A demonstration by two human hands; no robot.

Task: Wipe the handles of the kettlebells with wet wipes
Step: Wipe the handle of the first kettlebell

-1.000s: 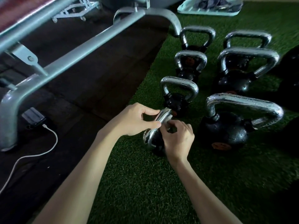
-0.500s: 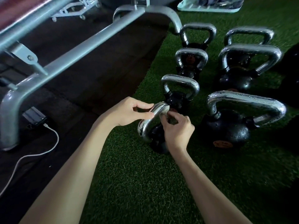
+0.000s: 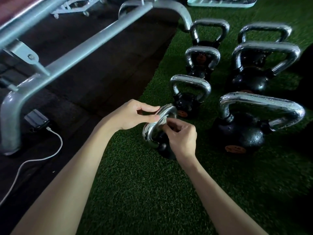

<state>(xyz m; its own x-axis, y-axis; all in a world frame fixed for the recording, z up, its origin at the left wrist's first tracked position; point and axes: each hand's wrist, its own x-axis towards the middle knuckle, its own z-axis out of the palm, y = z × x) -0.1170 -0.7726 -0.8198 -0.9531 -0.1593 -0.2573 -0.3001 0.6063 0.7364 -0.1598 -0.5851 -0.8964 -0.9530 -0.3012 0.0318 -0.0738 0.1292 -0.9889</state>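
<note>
The nearest small black kettlebell (image 3: pixel 164 148) stands on the green turf with its chrome handle (image 3: pixel 149 133) leaning left. My left hand (image 3: pixel 135 116) pinches the top of that handle between thumb and fingertips. My right hand (image 3: pixel 182 136) curls its fingers round the handle from the right; a pale scrap shows under the fingertips, too small to tell whether it is a wipe. Several more kettlebells stand behind in two rows, among them a small one (image 3: pixel 191 92) and a large one (image 3: pixel 260 114) with drops on its handle.
A grey metal bench frame (image 3: pixel 67 56) crosses the dark rubber floor on the left. By its foot lies a small dark device (image 3: pixel 36 118) with a white cable (image 3: pixel 55 150). A pale teal tray (image 3: pixel 220 2) sits at the far edge of the turf.
Both hands and the small kettlebell's handle have shifted a little up and left, and the handle leans further left. The other kettlebells have not moved.
</note>
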